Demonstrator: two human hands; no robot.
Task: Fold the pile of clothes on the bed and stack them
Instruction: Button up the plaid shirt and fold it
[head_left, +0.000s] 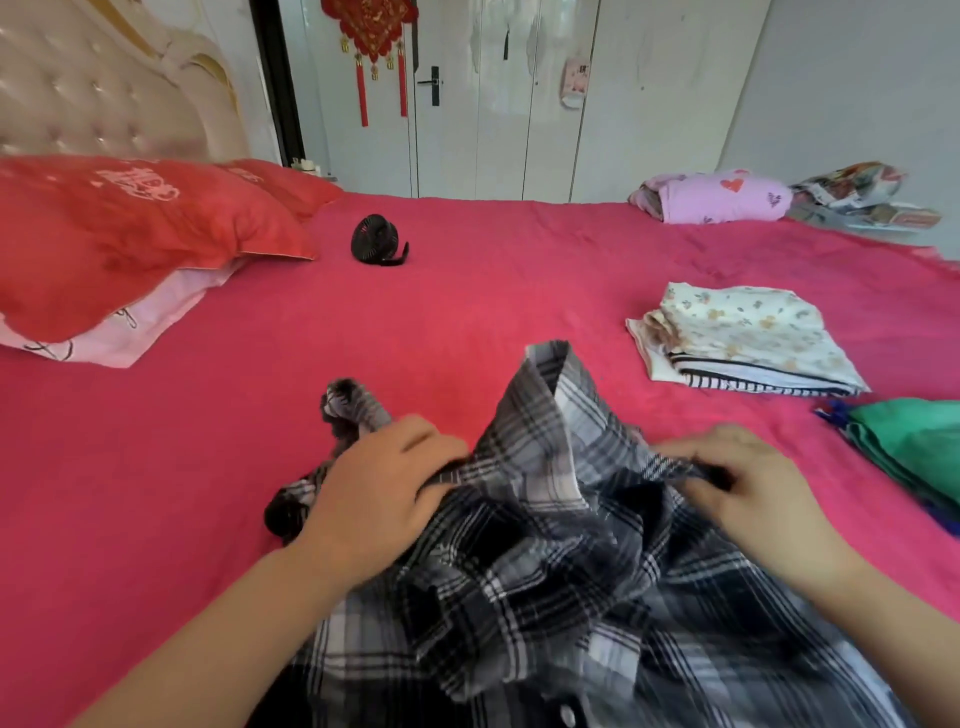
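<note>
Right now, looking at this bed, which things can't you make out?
All in the head view:
- plaid shirt: lower part cut off by the bottom edge.
- left hand: fingertips buried in the shirt's folds.
- right hand: fingers smeared by blur.
- green garment: cut off by the right edge.
- striped garment: mostly covered by the floral cloth folded on top.
- red pillow: lettering too blurred to read.

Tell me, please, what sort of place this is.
Most likely a home bedroom: a wide bed under a pink cover, red pillows lying against a tufted headboard, and tall white doors, perhaps a wardrobe, behind it.
</note>
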